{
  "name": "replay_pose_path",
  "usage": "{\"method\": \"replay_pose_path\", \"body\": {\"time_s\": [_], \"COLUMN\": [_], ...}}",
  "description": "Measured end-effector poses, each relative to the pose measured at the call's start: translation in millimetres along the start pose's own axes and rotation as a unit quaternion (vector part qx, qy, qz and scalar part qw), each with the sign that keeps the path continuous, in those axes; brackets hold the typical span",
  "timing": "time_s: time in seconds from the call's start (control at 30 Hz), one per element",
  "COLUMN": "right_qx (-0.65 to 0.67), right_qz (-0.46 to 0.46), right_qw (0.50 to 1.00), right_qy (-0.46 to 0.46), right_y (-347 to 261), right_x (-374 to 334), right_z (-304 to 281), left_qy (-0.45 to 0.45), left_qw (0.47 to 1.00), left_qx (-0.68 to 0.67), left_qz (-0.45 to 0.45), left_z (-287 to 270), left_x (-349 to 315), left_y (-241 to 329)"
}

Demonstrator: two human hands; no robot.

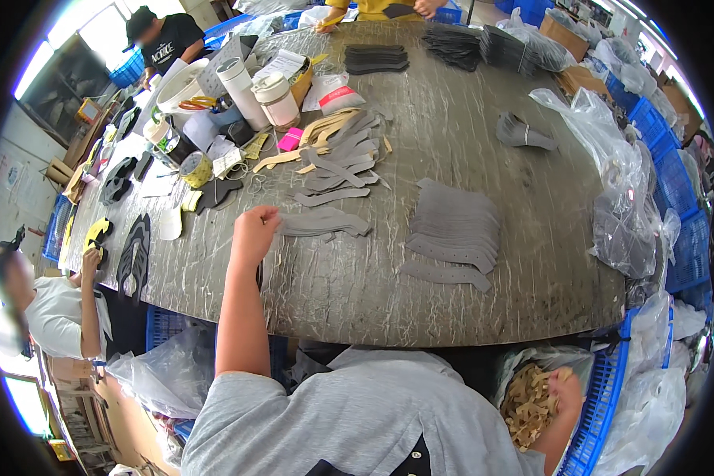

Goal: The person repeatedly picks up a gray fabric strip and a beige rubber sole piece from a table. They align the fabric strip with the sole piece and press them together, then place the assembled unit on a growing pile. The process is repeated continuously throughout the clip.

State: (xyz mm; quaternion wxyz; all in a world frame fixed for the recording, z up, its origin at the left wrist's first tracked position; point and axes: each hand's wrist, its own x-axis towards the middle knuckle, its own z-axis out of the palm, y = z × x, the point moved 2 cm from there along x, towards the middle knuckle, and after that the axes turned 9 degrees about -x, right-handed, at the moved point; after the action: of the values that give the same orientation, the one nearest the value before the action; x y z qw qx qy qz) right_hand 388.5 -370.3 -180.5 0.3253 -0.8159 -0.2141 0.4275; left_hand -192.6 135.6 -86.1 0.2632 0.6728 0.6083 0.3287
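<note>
My left hand (254, 236) is closed over the table, its fingertips pressed together at the left end of a low pile of grey curved strips (325, 224). Off the table's near right edge, my right hand (565, 390) hovers with curled fingers over a lined bin of crumpled tan scraps (527, 408); what it holds, if anything, is hidden. Right of the middle lies a neat fanned stack of grey strips (454, 220), with one strip (446, 274) at its near end. Beyond my left hand, loose grey strips (349, 159) lie mixed with tan strips (325, 129).
Bundled dark pieces (523, 133) and dark stacks (375, 59) lie farther back. Cups, a white canister (275, 101) and a pink block (290, 140) crowd the left. Plastic bags (623, 230) and blue crates (685, 206) line the right. Other people work at the left and far edges.
</note>
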Motion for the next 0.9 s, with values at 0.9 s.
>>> {"method": "replay_pose_path", "body": {"time_s": [0.9], "right_qx": [-0.241], "right_qz": [-0.528], "right_qw": [0.803], "right_qy": [0.137], "right_y": [-288], "right_x": [71], "right_z": [276], "left_qy": [-0.223], "left_qw": [0.96], "left_qx": [-0.065], "left_qz": [0.154], "left_z": [62], "left_x": [-87], "left_y": [70]}}
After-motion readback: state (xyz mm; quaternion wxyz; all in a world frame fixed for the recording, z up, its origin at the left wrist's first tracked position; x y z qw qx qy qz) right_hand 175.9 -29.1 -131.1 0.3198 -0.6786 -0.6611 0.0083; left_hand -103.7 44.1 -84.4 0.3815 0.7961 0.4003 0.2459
